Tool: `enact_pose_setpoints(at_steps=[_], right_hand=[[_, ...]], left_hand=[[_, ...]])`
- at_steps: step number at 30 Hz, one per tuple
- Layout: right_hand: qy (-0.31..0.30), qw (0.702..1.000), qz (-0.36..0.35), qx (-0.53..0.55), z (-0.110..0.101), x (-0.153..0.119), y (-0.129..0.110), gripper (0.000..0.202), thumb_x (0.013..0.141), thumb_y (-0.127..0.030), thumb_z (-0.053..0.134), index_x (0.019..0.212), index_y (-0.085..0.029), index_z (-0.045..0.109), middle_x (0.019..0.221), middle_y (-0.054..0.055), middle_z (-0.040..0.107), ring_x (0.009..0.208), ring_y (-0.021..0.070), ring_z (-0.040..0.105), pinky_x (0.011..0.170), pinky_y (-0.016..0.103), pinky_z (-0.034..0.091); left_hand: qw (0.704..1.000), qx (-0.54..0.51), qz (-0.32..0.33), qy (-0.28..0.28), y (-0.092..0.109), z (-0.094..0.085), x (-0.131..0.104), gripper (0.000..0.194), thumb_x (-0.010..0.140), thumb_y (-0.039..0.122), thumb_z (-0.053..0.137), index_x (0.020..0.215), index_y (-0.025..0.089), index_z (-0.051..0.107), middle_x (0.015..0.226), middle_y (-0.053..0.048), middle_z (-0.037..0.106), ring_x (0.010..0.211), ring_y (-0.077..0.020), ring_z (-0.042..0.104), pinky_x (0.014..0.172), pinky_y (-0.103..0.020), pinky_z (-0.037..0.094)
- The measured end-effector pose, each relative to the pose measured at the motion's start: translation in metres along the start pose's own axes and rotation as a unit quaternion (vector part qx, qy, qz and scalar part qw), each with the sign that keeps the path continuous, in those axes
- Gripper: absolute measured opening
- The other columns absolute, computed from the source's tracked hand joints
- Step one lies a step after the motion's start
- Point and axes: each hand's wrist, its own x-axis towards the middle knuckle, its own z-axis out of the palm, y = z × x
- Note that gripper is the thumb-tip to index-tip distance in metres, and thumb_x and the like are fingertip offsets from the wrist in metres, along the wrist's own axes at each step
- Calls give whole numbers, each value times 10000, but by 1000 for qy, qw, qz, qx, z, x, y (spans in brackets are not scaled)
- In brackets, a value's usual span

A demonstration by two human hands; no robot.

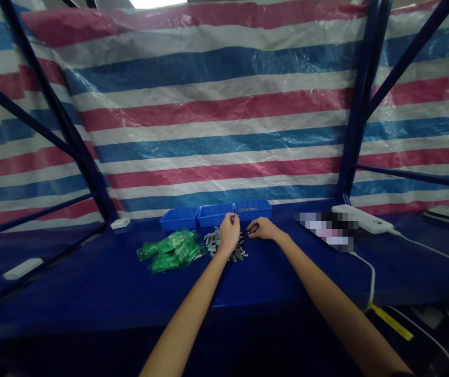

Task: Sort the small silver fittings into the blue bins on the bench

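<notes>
A pile of small grey metal parts (240, 254), like short screws or sleeves, lies on the blue shelf in front of me. My left hand (230, 234) is above the pile, its fingers curled together near the right-hand blue bin; what they hold is too small to make out. Just right of the pile, my right hand (262, 229) has thumb and fingertips drawn together low over the shelf, around or beside a tiny dark piece I cannot identify. The right blue bin (263, 213) contains small shiny pieces. Beside it stand a middle blue bin (205, 221) and a left blue bin (171, 225).
Green plastic bags (173, 251) are heaped left of the parts. To the right lie a partly blurred-out phone-like device (328, 230), a white power bank (361, 219) and white cables. Blue metal posts (360, 104) and a striped tarp (224, 120) enclose the shelf.
</notes>
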Motion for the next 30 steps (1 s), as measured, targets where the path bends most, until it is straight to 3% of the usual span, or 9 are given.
enact_pose_setpoints(at_steps=[4, 10, 15, 21, 30], right_hand=[[3, 1000, 0, -26, 1, -3, -4, 196, 658, -235, 679, 849, -207, 716, 807, 27, 717, 776, 171, 660, 655, 225, 466], [68, 996, 0, -61, 5, -6, -15, 130, 709, -318, 642, 788, -248, 719, 871, 15, 720, 884, 196, 647, 719, 255, 464], [97, 991, -33, 89, 6, 0, -18, 236, 711, -350, 637, 851, -177, 715, 838, 56, 721, 801, 194, 662, 707, 269, 491], [144, 940, -67, 303, 5, 3, -27, 350, 629, -404, 680, 849, -131, 704, 809, 68, 714, 771, 186, 657, 756, 301, 506], [157, 915, -79, 363, 5, 0, -36, 421, 604, -494, 676, 833, -142, 699, 777, 57, 700, 695, 158, 621, 699, 295, 502]], left_hand=[[1000, -7, -1, -5, 2, 0, 0, 147, 803, 225, 443, 795, 172, 579, 699, -14, 593, 676, -139, 556, 692, -255, 404], [1000, -26, -16, -1, 5, 0, -1, 116, 789, 210, 457, 783, 180, 569, 671, 4, 576, 671, -131, 548, 679, -243, 400], [999, -25, -36, 27, 6, 0, -1, 88, 775, 258, 491, 724, 188, 508, 642, 26, 527, 647, -121, 515, 645, -228, 381], [999, -21, -38, 6, 7, -2, -1, 280, 812, 372, 442, 593, 196, 449, 551, 36, 459, 583, -121, 462, 605, -231, 351], [996, -79, -19, -24, 13, -1, -3, 371, 846, 427, 367, 674, 174, 576, 648, -26, 582, 665, -152, 518, 660, -254, 387]])
